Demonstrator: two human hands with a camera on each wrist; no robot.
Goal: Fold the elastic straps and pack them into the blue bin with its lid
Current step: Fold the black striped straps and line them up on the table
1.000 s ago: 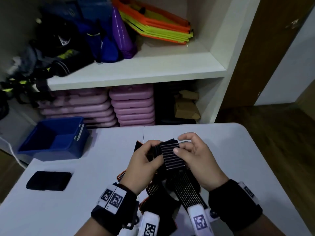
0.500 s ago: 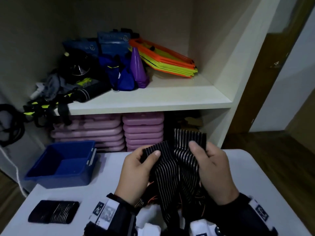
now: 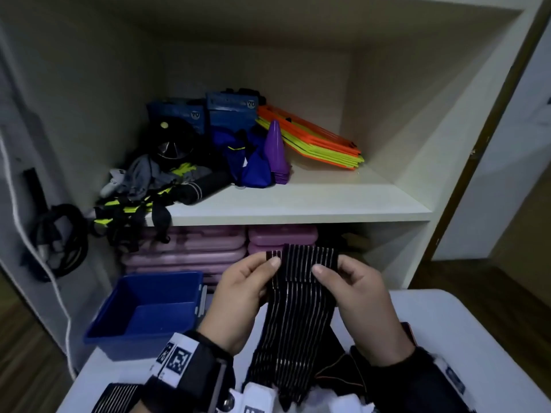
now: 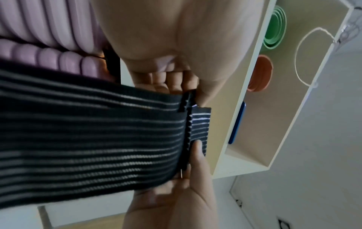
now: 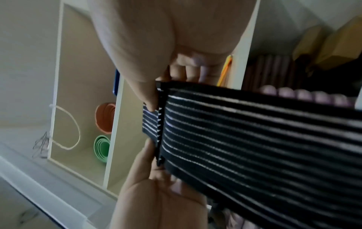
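Note:
A black elastic strap (image 3: 298, 308) with thin white stripes hangs lengthwise above the white table (image 3: 477, 338). Both hands hold its top end. My left hand (image 3: 272, 263) pinches the upper left corner, thumb in front. My right hand (image 3: 320, 268) pinches the upper right part the same way. The left wrist view shows the left hand (image 4: 188, 91) on the strap (image 4: 98, 139) edge. The right wrist view shows the right hand (image 5: 166, 86) on the strap (image 5: 254, 139). The open blue bin (image 3: 119, 338) stands left on the table. A folded strap (image 3: 116, 397) lies at the bottom left.
More dark straps and an orange cord (image 3: 337, 374) lie on the table under the hands. Behind the table stands a white shelf (image 3: 298, 204) with sports gear, with stacked purple cases (image 3: 185, 251) below it. A cable (image 3: 59, 293) hangs at the left.
Both hands rose from the table with the strap, and it changed from a bunched fold to a long hanging band. The camera tilted upward toward the shelf.

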